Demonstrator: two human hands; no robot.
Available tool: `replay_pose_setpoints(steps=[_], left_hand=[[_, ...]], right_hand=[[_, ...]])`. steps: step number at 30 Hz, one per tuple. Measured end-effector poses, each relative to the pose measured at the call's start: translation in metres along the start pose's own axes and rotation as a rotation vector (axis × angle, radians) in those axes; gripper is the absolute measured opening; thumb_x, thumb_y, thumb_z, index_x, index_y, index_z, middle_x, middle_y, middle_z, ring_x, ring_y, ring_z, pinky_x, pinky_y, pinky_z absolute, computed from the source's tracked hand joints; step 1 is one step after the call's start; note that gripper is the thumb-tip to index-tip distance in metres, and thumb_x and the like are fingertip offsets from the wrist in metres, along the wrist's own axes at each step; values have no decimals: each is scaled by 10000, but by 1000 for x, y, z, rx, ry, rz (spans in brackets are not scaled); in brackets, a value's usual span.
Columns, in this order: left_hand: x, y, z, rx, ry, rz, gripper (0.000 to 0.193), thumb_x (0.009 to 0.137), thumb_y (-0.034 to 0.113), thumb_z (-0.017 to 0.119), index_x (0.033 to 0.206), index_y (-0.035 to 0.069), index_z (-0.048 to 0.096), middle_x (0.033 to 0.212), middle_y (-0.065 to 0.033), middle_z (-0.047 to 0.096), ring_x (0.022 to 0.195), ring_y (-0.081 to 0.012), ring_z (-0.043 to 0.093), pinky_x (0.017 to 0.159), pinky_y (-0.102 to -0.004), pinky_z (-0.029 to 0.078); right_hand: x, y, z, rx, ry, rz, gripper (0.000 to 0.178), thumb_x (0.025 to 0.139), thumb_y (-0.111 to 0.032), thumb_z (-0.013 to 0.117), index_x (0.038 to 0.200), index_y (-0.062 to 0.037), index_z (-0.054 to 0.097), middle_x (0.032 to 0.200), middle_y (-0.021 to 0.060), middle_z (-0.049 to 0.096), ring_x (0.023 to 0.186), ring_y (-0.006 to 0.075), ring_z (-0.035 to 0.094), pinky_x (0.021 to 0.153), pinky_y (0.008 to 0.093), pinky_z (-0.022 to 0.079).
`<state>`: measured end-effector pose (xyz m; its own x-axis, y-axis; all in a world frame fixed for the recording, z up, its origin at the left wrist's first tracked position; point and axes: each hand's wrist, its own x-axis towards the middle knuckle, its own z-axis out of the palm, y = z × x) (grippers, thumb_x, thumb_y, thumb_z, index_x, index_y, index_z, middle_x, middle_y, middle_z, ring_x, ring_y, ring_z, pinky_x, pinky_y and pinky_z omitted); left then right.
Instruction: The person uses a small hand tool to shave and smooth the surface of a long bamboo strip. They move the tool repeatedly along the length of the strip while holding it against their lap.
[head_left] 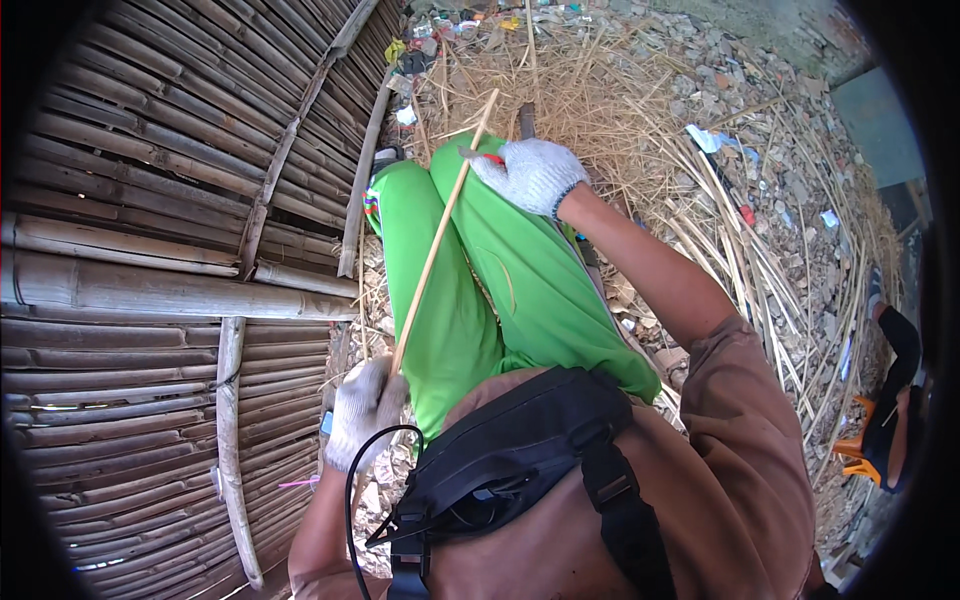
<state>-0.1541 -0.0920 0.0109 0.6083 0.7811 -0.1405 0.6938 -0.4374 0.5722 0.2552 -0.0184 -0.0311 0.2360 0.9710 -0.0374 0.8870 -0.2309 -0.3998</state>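
Bamboo wall: slats and poles (110,372) rise left of the green trousers, which serve as landmark here.
Ground: rubble and scattered straw (690,105), beyond the trousers and to their right.
Green trousers: worn by the seated person (540,295), knees bent and close together.
Black bag: strapped across the person's body (520,430), just behind the top of the trousers.
Loose strips: a long, pale bundle (733,230) on the ground, right of the trousers.
Orange stool: well off to the right of the trousers (853,460), beside another person's dark-clad limb (902,340).
Long pale strip: slants over the trousers (438,240), from their upper left side to past the knees.
Right hand: white-gloved (530,178), over the trousers' right knee, closed around a small tool.
Left hand: white-gloved (367,415), beside the trousers' upper left side, fingers wrapped around the strip's near end.
Small tool: red part showing at the glove (493,159), above the trousers' right knee; its grey curved end crosses the strip, contact unclear.
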Motion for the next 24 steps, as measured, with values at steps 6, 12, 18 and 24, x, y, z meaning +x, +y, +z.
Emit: replay_pose_setpoints(steps=[6,12,18,24], left_hand=[[158,17,8,-79,-15,188,343,1140,337,601,1131,4,678,706,-86,681,520,-169,663,501,-340,545],[265,50,20,61,-8,291,338,1123,319,602,1031,0,667,679,-118,670,480,-219,656,477,-384,564],[240,31,26,135,105,484,267,1071,253,652,997,-4,651,768,-264,661,731,-455,693,694,-532,534],[190,38,8,89,58,413,232,1060,202,653,988,-16,617,810,-304,654,820,-528,683,729,-579,535]], right_hand=[[7,0,7,6,41,-50,772,1056,-724,447,925,-55,809,946,271,784,905,470,774,836,601,607],[1,-4,-1,5,5,-23,782,1064,-713,417,1003,-59,842,1009,265,800,958,447,789,871,592,613],[1,-5,-7,-8,-75,27,843,1068,-751,349,1027,-67,840,1024,282,795,993,462,783,896,595,608],[-1,-3,-5,32,-52,24,858,1068,-758,335,1032,-64,836,1032,291,791,1011,472,778,915,602,603]])
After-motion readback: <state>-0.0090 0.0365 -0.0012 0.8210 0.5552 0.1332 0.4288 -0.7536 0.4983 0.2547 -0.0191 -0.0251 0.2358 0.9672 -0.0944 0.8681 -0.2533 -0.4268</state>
